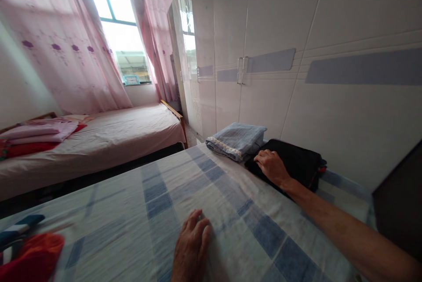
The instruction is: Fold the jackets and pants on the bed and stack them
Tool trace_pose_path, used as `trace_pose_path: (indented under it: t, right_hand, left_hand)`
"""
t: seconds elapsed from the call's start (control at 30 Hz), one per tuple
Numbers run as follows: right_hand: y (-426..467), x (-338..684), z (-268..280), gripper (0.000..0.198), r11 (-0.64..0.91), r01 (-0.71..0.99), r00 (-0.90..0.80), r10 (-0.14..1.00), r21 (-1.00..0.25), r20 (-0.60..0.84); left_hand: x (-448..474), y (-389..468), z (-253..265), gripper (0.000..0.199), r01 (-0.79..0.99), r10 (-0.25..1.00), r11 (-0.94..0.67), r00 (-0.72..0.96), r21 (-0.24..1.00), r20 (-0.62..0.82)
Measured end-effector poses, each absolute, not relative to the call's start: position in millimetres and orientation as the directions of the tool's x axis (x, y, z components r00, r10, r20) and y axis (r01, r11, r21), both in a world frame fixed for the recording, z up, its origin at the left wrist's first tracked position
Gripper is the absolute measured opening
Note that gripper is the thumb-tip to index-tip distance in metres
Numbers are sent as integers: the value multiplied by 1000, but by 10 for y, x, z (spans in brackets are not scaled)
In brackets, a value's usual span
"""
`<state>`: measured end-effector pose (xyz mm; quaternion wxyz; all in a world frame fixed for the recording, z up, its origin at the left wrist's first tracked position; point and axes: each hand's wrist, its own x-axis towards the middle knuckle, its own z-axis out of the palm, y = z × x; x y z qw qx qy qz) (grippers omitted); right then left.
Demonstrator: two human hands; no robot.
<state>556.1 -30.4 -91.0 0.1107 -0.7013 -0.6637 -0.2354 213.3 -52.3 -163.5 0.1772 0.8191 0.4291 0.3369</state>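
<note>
My right hand (272, 168) reaches over a black folded garment (298, 159) at the far side of the bed. Its fingers are bent and closed at the garment's left part, with the fingertips near a grey-blue folded cloth (237, 139) that has a pale trim. That cloth lies directly left of the black one. Nearer to me, my left hand (193, 244) rests on the blue-and-white checked bedsheet (132, 225). Its fingers are slightly bent and apart, and nothing shows in them.
Red cloth (42, 251) and a dark blue-and-white item (23, 225) lie at lower left. A white wardrobe (263, 102) stands behind the folded pile. Across a gap is another bed (132, 132) with pink folded bedding (39, 132), below a curtained window (121, 40).
</note>
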Motion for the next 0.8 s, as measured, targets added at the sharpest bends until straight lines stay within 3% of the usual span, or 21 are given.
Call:
trace_pose_path:
  t: [0.2,0.4,0.6,0.8]
  right_hand:
    - [-394,5437,-907,20,13,997,-46,899,77,435]
    - [-226,4699,-905,20,175,982,-128,884,-64,449]
    - [-29,4136,-1320,41,235,947,-148,925,-220,350]
    - [69,4194,-1559,43,268,947,-203,928,-180,313]
  left_hand:
    - [2096,-496,-1570,31,593,791,-610,492,526,363]
    - [2083,-490,-1582,31,596,782,-622,505,508,365]
    - [2108,-537,-1554,28,610,792,-610,496,506,356]
    - [2173,-603,-1470,20,615,826,-563,441,552,350]
